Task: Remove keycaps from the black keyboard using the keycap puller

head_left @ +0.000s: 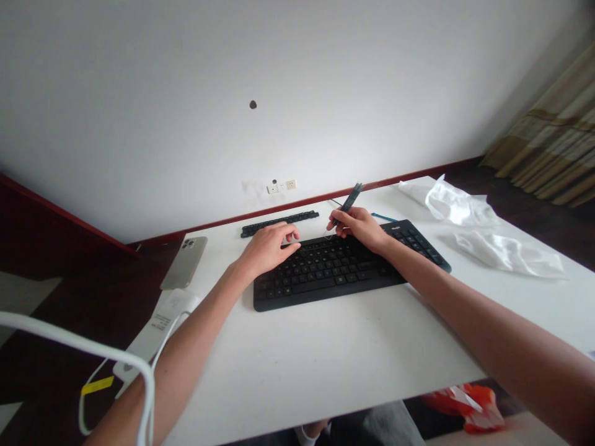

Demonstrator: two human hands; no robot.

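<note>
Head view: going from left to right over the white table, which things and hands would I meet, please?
Phone → left hand → right hand → nearer piece of crumpled white plastic.

Soft, diffuse light; faint shadows on desk. Wall behind keyboard palest low down, greying toward frame corners. Floor far left of keyboard nearly black. Sheen on bags right of keyboard. Key legends soft; wide-lens stretch at edges.
</note>
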